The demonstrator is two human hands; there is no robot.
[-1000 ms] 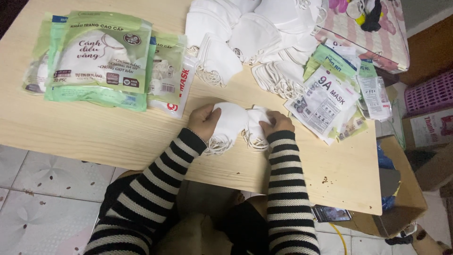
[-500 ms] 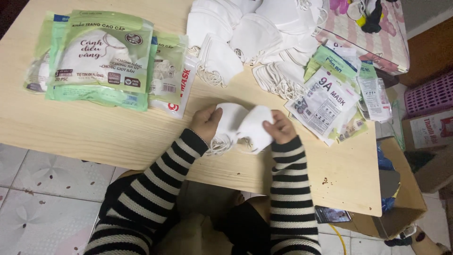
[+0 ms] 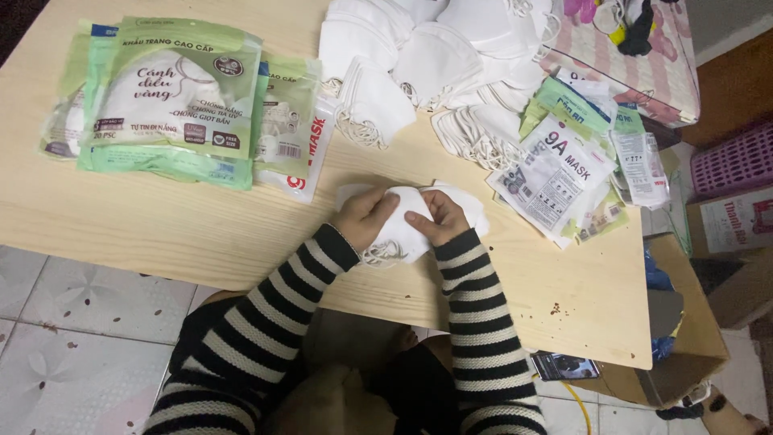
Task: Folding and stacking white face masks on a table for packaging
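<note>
Head view. Small stack of folded white fabric face masks [image 3: 411, 221]: lies on the pale wooden table [image 3: 161, 234] near its front edge, long axis running left to right, elastic loops hanging toward the person. Left hand [image 3: 364, 216]: fingers curled, gripping the stack's left part. Right hand [image 3: 436, 217]: thumb and fingers pinching the right part. Behind: green-and-white plastic mask packets [image 3: 173, 97]; loose heap of white masks [image 3: 435, 56]; flat printed empty sachets [image 3: 564, 161].

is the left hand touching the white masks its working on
Touching. The head view shows the left hand with fingers pressed onto the white masks, and the right hand gripping them from the other side.
</note>
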